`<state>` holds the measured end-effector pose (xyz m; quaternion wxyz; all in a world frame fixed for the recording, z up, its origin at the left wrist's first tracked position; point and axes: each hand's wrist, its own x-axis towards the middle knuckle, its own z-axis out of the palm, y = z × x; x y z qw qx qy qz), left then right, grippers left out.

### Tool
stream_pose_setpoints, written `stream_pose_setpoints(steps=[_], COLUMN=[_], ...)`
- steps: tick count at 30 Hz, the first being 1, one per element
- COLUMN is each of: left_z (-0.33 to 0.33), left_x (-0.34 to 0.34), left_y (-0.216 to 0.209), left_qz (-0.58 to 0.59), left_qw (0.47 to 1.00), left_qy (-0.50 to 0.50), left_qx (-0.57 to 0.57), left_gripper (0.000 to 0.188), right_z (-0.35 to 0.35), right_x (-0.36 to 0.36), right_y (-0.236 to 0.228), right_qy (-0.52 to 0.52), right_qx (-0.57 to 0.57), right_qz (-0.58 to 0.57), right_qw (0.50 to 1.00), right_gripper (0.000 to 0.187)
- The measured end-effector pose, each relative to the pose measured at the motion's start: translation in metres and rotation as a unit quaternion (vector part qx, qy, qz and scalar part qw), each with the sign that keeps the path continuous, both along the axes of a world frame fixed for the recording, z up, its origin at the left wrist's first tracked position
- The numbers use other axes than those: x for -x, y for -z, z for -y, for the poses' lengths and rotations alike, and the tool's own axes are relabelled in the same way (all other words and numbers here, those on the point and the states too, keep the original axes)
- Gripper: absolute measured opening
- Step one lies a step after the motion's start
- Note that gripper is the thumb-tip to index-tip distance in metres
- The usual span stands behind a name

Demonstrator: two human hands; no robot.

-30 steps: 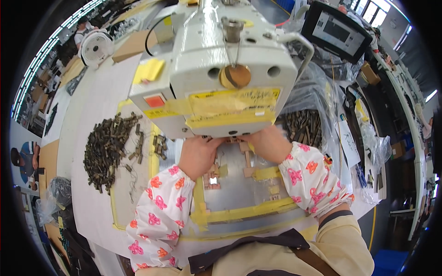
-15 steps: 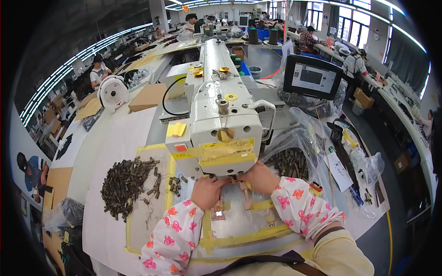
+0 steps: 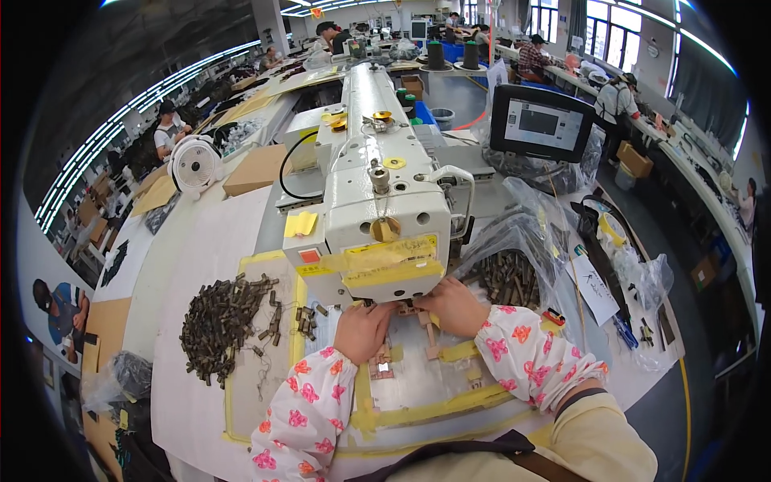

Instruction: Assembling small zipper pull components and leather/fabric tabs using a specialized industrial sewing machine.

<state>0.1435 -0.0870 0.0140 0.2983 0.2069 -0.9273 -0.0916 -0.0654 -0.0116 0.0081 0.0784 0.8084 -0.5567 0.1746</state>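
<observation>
Both my hands reach beneath the head of a white industrial sewing machine. My left hand is at the left of the needle area, its fingers drawn together and pointing inward. From the other side my right hand comes in, fingers bent, their tips close to the left ones. The machine head hides what the fingertips press or hold. Below them lies a smooth plate edged with yellow tape, with small pinkish-brown fixture blocks on it. Floral sleeve covers wrap both my forearms.
A heap of small dark brown rolled pieces lies to the left, with a few strays nearer the machine. More such pieces lie at right beside clear plastic. Beyond stand a control screen and a white fan.
The whole view has shifted slightly as my head moved. My hands stay under the machine head, nearly in the same place; the piles look unchanged.
</observation>
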Motion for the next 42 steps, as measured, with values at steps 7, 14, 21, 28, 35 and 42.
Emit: stream_pose_setpoints(steps=[7, 14, 21, 28, 35, 42], left_z=[0.007, 0.011, -0.001, 0.013, 0.001, -0.004], left_x=[-0.034, -0.056, 0.008, 0.009, 0.004, 0.002], left_y=[0.009, -0.010, -0.001, 0.016, 0.008, 0.009], left_qz=[0.017, 0.082, 0.044, -0.007, 0.025, 0.015], left_qw=[0.994, 0.977, 0.998, 1.000, 0.991, 0.998], left_qy=[-0.111, -0.168, -0.028, -0.009, -0.046, -0.029], left_qx=[-0.016, 0.099, 0.021, 0.019, 0.120, 0.052], left_gripper=[0.016, 0.014, 0.024, 0.027, 0.034, 0.036], right_z=[-0.022, -0.055, -0.033, -0.021, -0.030, -0.013], right_x=[0.007, 0.060, 0.064, 0.055, 0.055, 0.059], right_y=[-0.019, -0.048, -0.025, -0.012, -0.019, -0.013], right_qy=[-0.021, 0.087, 0.104, 0.145, 0.131, 0.102], right_qx=[0.037, 0.002, 0.012, 0.010, -0.029, -0.023], right_qz=[0.079, 0.137, 0.037, -0.095, -0.109, -0.049], right_qw=[0.996, 0.987, 0.994, 0.985, 0.985, 0.993], right_gripper=[0.029, 0.025, 0.022, 0.015, 0.016, 0.013])
